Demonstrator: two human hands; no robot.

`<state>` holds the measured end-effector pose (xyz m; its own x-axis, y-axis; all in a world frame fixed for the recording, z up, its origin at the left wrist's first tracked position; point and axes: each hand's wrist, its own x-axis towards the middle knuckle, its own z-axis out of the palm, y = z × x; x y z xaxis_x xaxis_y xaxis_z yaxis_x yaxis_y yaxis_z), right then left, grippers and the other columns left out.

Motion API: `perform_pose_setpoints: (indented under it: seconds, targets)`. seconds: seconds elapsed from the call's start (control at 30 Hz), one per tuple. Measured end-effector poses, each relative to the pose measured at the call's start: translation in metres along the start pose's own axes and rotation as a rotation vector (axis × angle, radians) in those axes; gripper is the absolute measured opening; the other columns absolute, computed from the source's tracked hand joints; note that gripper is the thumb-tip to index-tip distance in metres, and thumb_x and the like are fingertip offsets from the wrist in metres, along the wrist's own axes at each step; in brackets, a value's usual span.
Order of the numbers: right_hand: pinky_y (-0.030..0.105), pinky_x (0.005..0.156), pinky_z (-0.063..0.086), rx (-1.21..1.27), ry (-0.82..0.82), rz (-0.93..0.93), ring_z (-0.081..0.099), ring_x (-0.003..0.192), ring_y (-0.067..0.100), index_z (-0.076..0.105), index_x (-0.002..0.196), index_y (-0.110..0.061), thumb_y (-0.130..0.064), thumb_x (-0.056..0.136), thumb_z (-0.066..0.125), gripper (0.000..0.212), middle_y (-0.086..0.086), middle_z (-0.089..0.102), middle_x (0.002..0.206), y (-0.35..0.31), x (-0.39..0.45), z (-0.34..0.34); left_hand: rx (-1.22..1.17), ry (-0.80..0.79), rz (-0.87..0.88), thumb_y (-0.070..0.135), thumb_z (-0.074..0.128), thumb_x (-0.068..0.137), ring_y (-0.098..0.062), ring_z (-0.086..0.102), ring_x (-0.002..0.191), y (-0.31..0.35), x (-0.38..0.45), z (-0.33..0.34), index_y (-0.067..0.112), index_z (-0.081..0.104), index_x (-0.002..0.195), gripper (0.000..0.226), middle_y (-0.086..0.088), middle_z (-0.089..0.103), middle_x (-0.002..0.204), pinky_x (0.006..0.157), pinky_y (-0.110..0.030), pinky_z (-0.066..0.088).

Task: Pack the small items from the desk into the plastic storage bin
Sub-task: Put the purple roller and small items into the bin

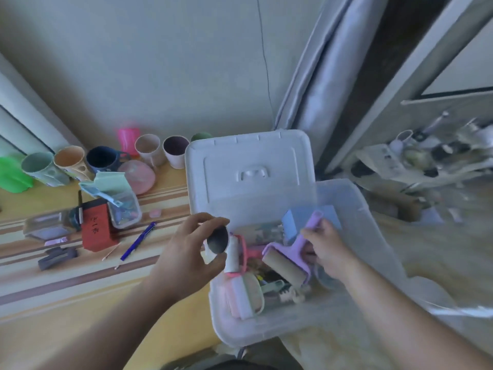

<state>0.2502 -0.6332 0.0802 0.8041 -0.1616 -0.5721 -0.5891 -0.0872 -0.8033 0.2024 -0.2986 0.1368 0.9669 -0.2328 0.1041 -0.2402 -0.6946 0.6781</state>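
Note:
The clear plastic storage bin [373,236] stands at the desk's right end, its white lid [248,169] propped upright behind it. My left hand [186,252] holds a dark egg-shaped object [218,243] over the bin's left rim. My right hand [324,249] is inside the bin, gripping the handle of a purple lint roller [290,260]. A pink-handled white roller [234,256], a blue box [293,222] and a white-and-green case [248,295] lie in the bin among several small items.
On the desk to the left sit a row of cups [106,158], a red box [94,225], a small clear container [125,209], a blue pen [138,240], a dark clip [57,257] and a pink dish [138,176]. A cluttered shelf [426,158] stands at right.

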Motion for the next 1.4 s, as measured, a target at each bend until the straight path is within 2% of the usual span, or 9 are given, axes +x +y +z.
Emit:
perform_pose_setpoints:
  seconds: [0.2, 0.43, 0.57, 0.63, 0.77, 0.87, 0.97, 1.23, 1.4]
  targets:
    - [0.042, 0.064, 0.062, 0.253, -0.153, 0.549, 0.074, 0.089, 0.037, 0.060, 0.114, -0.002, -0.017, 0.104, 0.062, 0.018, 0.028, 0.074, 0.111, 0.057, 0.023, 0.001, 0.067, -0.162, -0.078, 0.025, 0.078, 0.075, -0.016, 0.061, 0.106, 0.036, -0.015, 0.063, 0.037, 0.062, 0.133, 0.062, 0.005, 0.051, 0.129, 0.081, -0.029, 0.053]
    - [0.047, 0.075, 0.059, 0.369, -0.063, 0.626, 0.075, 0.093, 0.041, 0.060, 0.113, -0.004, -0.028, 0.109, 0.055, 0.025, 0.025, 0.077, 0.098, 0.055, 0.035, -0.043, 0.075, -0.248, -0.119, 0.031, 0.072, 0.077, -0.009, 0.056, 0.107, 0.050, -0.015, 0.103, 0.053, 0.047, 0.133, 0.065, 0.018, 0.046, 0.126, 0.082, -0.019, 0.047]
    - [0.030, 0.049, 0.057, 0.118, -0.096, 0.722, 0.073, 0.065, 0.032, 0.054, 0.105, -0.003, -0.020, 0.108, 0.051, 0.017, 0.019, 0.068, 0.086, 0.046, 0.027, -0.055, 0.095, -0.270, -0.091, 0.029, 0.074, 0.078, -0.016, 0.058, 0.106, 0.053, -0.002, 0.113, 0.049, 0.051, 0.134, 0.063, 0.010, 0.051, 0.127, 0.086, -0.027, 0.051]
    - [0.022, 0.042, 0.045, -0.079, -0.055, 0.628, 0.067, 0.055, 0.026, 0.053, 0.104, -0.005, -0.015, 0.104, 0.053, 0.010, 0.016, 0.065, 0.075, 0.041, 0.023, -0.057, 0.109, -0.285, -0.100, 0.030, 0.074, 0.080, -0.016, 0.057, 0.111, 0.055, 0.006, 0.118, 0.045, 0.053, 0.137, 0.063, 0.008, 0.051, 0.131, 0.088, -0.028, 0.051]
    - [0.032, 0.063, 0.049, -0.460, 0.112, 0.094, 0.067, 0.071, 0.024, 0.053, 0.101, -0.018, -0.027, 0.087, 0.068, 0.022, 0.008, 0.068, 0.088, 0.033, 0.011, -0.059, 0.078, -0.292, -0.105, 0.029, 0.074, 0.080, -0.013, 0.055, 0.111, 0.062, 0.018, 0.126, 0.043, 0.052, 0.139, 0.064, 0.010, 0.049, 0.133, 0.088, -0.026, 0.052]
    - [0.033, 0.064, 0.054, -0.245, -0.291, 0.039, 0.070, 0.072, 0.016, 0.066, 0.105, -0.024, -0.047, 0.074, 0.080, 0.041, 0.002, 0.073, 0.096, 0.021, -0.011, -0.041, 0.018, -0.253, -0.068, 0.022, 0.076, 0.077, -0.010, 0.060, 0.100, 0.071, 0.026, 0.131, 0.036, 0.056, 0.133, 0.061, 0.010, 0.051, 0.129, 0.085, -0.017, 0.048]
    - [0.027, 0.063, 0.056, -0.087, -0.516, 0.052, 0.077, 0.078, 0.021, 0.068, 0.122, -0.025, -0.047, 0.068, 0.089, 0.062, 0.001, 0.074, 0.105, 0.019, -0.027, -0.021, -0.013, -0.228, -0.020, 0.016, 0.076, 0.073, -0.010, 0.055, 0.103, 0.080, 0.031, 0.136, 0.023, 0.058, 0.121, 0.052, 0.007, 0.056, 0.123, 0.085, -0.028, 0.052]
    - [0.023, 0.069, 0.054, -0.501, -0.314, -0.267, 0.071, 0.078, 0.005, 0.058, 0.109, -0.061, -0.061, 0.063, 0.085, 0.054, -0.014, 0.066, 0.101, 0.029, -0.029, -0.019, -0.012, -0.214, -0.054, 0.023, 0.079, 0.071, -0.007, 0.059, 0.098, 0.078, 0.026, 0.144, 0.024, 0.053, 0.120, 0.055, 0.014, 0.062, 0.116, 0.077, -0.035, 0.056]
    - [0.035, 0.072, 0.053, -1.120, -0.287, -0.535, 0.060, 0.099, 0.008, 0.050, 0.119, -0.045, -0.059, 0.064, 0.082, 0.065, -0.018, 0.049, 0.111, 0.020, -0.004, -0.061, 0.074, -0.337, -0.035, 0.043, 0.075, 0.080, -0.009, 0.057, 0.116, 0.065, 0.019, 0.142, 0.042, 0.034, 0.145, 0.076, 0.016, 0.055, 0.138, 0.087, -0.018, 0.047]
